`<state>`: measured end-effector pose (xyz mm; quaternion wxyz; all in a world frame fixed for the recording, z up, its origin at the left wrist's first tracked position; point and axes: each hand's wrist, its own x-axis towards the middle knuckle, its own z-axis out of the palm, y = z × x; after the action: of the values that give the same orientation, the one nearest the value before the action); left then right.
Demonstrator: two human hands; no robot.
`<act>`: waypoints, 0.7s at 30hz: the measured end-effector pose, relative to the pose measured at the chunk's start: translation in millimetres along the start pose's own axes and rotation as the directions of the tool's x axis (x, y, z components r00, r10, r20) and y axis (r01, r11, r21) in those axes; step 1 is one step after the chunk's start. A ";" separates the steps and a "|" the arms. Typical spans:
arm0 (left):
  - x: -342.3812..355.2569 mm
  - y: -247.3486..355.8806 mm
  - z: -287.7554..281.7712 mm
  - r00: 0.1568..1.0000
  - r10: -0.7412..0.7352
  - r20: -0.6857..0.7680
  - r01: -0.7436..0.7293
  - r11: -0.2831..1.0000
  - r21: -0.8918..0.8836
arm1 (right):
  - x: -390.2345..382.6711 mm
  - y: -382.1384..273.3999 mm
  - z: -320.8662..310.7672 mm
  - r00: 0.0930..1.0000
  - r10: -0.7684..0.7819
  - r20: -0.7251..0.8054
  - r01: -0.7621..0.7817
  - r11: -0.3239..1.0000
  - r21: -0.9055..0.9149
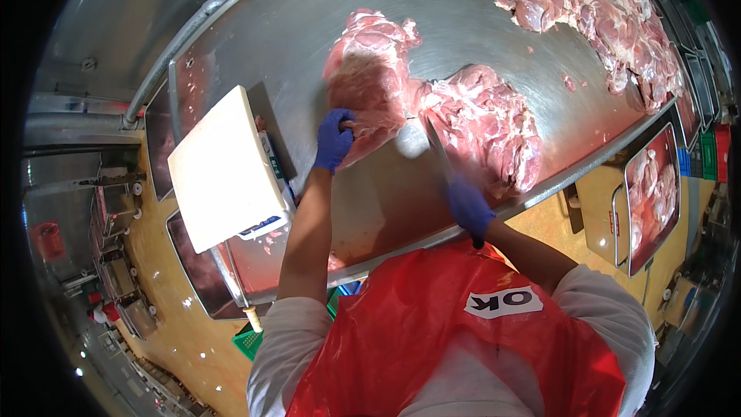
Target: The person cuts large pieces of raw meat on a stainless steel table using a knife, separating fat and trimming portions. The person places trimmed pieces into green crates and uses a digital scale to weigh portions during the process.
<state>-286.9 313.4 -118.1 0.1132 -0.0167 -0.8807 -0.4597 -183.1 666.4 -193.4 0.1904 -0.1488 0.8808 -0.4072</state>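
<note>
A large slab of raw pink meat (pixel 369 69) lies on the steel table (pixel 293 27), joined or touching at its right end with a second, rougher piece of meat (pixel 490 120). My left hand (pixel 333 139), in a blue glove, is closed on the lower left edge of the slab. In my right hand (pixel 469 207), also blue-gloved and slightly blurred, is a knife (pixel 438 145). Its blade points up and away, its tip by the place where the two pieces meet. Part of the knife's handle is hidden by the glove.
A white cutting board (pixel 225 170) stands at the table's left side. A large heap of meat (pixel 598 19) lies at the far right. Past the table's right edge is a steel bin (pixel 652 197) with meat inside. A green crate (pixel 248 341) sits below the left edge.
</note>
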 end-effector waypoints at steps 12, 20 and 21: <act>-4.2 -11.1 -11.6 0.850 -0.103 -0.516 0.263 0.933 0.246 | 27.3 -75.5 29.4 0.949 0.133 0.284 -0.137 0.991 -0.007; 5.6 7.7 -12.1 0.961 -0.255 -0.105 0.275 0.915 0.294 | 47.9 -154.2 -87.2 0.935 0.333 0.124 -0.341 0.741 0.578; 1.4 11.6 -5.6 0.966 -0.249 -0.064 0.254 0.883 0.395 | 74.0 -146.3 -98.0 0.976 0.204 0.077 -0.206 0.744 0.635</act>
<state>-285.7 315.4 -105.4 0.0585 0.1237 -0.9499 -0.2809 -277.5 609.0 -37.7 0.2742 0.0221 0.7002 -0.6588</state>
